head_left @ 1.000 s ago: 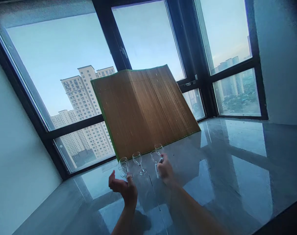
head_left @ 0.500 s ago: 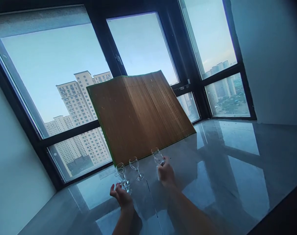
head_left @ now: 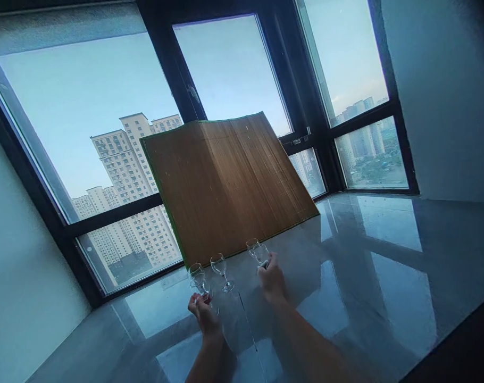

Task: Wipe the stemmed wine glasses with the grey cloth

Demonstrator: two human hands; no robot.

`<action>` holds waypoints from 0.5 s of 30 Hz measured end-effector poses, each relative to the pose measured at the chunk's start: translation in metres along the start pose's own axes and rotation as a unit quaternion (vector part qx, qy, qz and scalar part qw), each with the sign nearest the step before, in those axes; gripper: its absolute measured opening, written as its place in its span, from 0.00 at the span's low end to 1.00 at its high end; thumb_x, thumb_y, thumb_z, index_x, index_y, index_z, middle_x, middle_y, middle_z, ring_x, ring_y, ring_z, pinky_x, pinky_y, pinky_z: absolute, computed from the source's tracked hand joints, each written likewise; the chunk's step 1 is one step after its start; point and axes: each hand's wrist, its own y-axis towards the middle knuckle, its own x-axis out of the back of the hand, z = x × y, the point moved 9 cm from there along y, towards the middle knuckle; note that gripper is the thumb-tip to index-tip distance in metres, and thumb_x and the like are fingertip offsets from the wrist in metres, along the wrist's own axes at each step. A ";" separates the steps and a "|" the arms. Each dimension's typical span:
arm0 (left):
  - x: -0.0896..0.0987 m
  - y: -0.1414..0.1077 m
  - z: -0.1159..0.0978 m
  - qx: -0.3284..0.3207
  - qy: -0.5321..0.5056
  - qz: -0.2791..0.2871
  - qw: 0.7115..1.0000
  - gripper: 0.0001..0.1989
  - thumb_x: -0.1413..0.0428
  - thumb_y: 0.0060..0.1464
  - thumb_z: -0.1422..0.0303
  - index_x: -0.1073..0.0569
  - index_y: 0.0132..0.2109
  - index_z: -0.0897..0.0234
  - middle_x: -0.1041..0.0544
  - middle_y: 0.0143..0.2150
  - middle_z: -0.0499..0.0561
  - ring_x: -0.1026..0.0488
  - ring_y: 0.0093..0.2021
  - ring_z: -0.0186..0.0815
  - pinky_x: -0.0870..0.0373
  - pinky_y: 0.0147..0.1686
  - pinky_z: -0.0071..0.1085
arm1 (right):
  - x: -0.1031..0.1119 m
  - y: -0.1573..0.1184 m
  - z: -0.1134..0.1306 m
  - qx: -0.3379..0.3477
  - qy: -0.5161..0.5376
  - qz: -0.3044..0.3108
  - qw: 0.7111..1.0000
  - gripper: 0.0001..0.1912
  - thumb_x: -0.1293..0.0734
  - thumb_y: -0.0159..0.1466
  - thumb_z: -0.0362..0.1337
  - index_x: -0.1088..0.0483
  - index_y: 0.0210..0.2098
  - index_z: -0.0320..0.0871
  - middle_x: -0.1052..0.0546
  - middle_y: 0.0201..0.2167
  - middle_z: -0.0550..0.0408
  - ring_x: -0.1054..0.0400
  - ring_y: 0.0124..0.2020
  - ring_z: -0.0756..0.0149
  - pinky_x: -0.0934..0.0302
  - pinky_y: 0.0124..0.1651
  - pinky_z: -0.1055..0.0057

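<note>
My left hand (head_left: 205, 315) is closed round the stem of a small clear wine glass (head_left: 199, 282), the nearer of two at the left. The other wine glass (head_left: 195, 269) stands just behind it and overlaps it. My right hand (head_left: 272, 281) grips a wine glass (head_left: 262, 254) low down, its bowl showing above the fingers. Right behind that bowl, the rim of another wine glass (head_left: 252, 244) shows; its lower part is hidden. Between my hands a single wine glass (head_left: 218, 265) stands upright and untouched.
A brown bamboo mat (head_left: 234, 186) with green edging leans against the dark window frame (head_left: 330, 146) behind the glasses. Glossy grey tiles (head_left: 389, 266) cover the ledge, with a dark joint line (head_left: 248, 324) between my forearms. Tall buildings (head_left: 126, 165) stand outside.
My left hand has moved slightly right and up, and its fingers have closed on the near left wine glass. The wine glass in my right hand has shifted a little to the right.
</note>
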 end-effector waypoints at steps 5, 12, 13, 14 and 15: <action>-0.012 -0.016 0.008 0.025 -0.029 0.034 0.999 0.16 0.51 0.54 0.54 0.38 0.45 0.57 0.32 0.35 0.45 0.30 0.34 0.36 0.31 0.45 0.38 | 0.003 -0.003 0.006 0.009 -0.016 -0.016 1.000 0.29 0.41 0.61 0.28 0.38 0.62 0.41 0.20 0.41 0.45 0.25 0.40 0.55 0.44 0.38 0.68; -0.017 -0.024 0.010 0.036 -0.042 0.049 0.997 0.16 0.49 0.55 0.54 0.35 0.46 0.57 0.31 0.36 0.46 0.31 0.36 0.37 0.33 0.45 0.39 | 0.001 -0.003 0.011 0.024 -0.043 -0.026 0.998 0.28 0.42 0.62 0.29 0.38 0.62 0.42 0.20 0.40 0.45 0.25 0.38 0.54 0.46 0.37 0.66; -0.018 -0.024 0.010 0.035 -0.044 0.051 0.997 0.16 0.49 0.55 0.54 0.35 0.46 0.57 0.31 0.36 0.46 0.31 0.36 0.37 0.33 0.45 0.38 | 0.001 -0.003 0.011 0.026 -0.041 -0.028 0.998 0.28 0.42 0.62 0.30 0.38 0.63 0.42 0.20 0.41 0.45 0.25 0.38 0.54 0.46 0.37 0.66; -0.018 -0.025 0.010 0.034 -0.045 0.054 0.997 0.16 0.49 0.55 0.54 0.35 0.46 0.57 0.31 0.36 0.46 0.32 0.36 0.37 0.33 0.45 0.38 | 0.001 -0.002 0.011 0.028 -0.038 -0.028 0.998 0.28 0.42 0.63 0.30 0.38 0.63 0.43 0.20 0.41 0.45 0.25 0.37 0.55 0.46 0.36 0.66; -0.018 -0.025 0.010 0.033 -0.046 0.055 0.997 0.16 0.49 0.56 0.54 0.35 0.46 0.57 0.31 0.36 0.46 0.32 0.36 0.37 0.33 0.44 0.37 | 0.000 -0.001 0.011 0.031 -0.034 -0.025 0.999 0.29 0.42 0.63 0.30 0.39 0.64 0.43 0.20 0.41 0.45 0.25 0.37 0.55 0.46 0.36 0.67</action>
